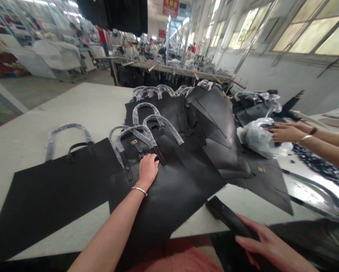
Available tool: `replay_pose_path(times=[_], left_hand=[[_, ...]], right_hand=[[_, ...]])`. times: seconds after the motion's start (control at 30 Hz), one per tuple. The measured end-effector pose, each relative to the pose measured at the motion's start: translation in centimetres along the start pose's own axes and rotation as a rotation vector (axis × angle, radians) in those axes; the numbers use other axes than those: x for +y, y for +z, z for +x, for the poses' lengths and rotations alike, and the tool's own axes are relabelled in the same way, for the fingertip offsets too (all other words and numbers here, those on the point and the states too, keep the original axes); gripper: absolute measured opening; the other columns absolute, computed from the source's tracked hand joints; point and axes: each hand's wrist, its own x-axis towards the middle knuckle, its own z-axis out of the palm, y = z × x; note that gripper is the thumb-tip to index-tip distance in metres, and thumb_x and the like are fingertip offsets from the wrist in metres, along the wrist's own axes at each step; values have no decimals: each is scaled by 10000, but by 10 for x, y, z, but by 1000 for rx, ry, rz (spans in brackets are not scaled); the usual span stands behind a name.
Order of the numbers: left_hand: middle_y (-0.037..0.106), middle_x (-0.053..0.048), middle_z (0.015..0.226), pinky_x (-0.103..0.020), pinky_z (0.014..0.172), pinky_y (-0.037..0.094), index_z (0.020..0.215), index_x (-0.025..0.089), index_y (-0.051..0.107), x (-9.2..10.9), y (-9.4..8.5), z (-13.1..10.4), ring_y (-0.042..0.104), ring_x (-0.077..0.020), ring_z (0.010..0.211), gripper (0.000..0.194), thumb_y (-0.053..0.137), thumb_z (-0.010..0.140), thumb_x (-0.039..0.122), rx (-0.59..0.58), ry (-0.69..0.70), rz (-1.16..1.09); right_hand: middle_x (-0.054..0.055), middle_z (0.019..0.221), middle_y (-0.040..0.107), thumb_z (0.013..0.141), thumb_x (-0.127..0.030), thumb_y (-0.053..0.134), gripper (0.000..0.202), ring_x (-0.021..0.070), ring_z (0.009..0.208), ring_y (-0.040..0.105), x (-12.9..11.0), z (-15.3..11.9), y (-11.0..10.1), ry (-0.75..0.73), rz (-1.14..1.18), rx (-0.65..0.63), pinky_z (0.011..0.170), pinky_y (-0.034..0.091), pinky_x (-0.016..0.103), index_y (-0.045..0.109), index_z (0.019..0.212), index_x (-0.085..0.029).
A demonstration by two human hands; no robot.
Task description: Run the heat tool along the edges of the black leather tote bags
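Note:
My left hand (148, 168), with a silver bangle at the wrist, is closed on the top edge of a black leather bag panel (158, 192) with plastic-wrapped handles. My right hand (257, 238) grips a long black tool (228, 216) near the table's front edge, its tip by the panel's right corner. Another black panel (58, 185) with a wrapped handle lies flat on the left. Just beyond my left hand, a gold clasp (134, 142) sits on a black strap.
Black bag pieces (211, 113) are heaped at the centre back of the pale table (81, 102). On the right, another person's hands (288, 133) hold a clear plastic bag (256, 138). A metal rail (169, 68) runs behind the table.

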Motion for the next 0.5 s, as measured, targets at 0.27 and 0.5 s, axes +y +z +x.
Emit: replay_pose_path(times=[0.27,0.5], left_hand=[[593,-73,1050,-348,922,379,1058,204,568,8,-7,-6,520,-241,1037,172,527,890,215,-65,1,-58],[592,-107,1008,-392,871,399,1043,169,570,53,6,-43,525,-273,998,172,520,880,189,-103,-73,-133]], right_hand=[[-48,548,552,741,-445,647,858,147,470,519,-20,21,20,-80,-42,-66,458,429,239,297,1467,-149],[49,835,693,710,-552,674,974,217,575,603,-31,22,10,-199,-185,-91,497,495,283,207,1505,-241]])
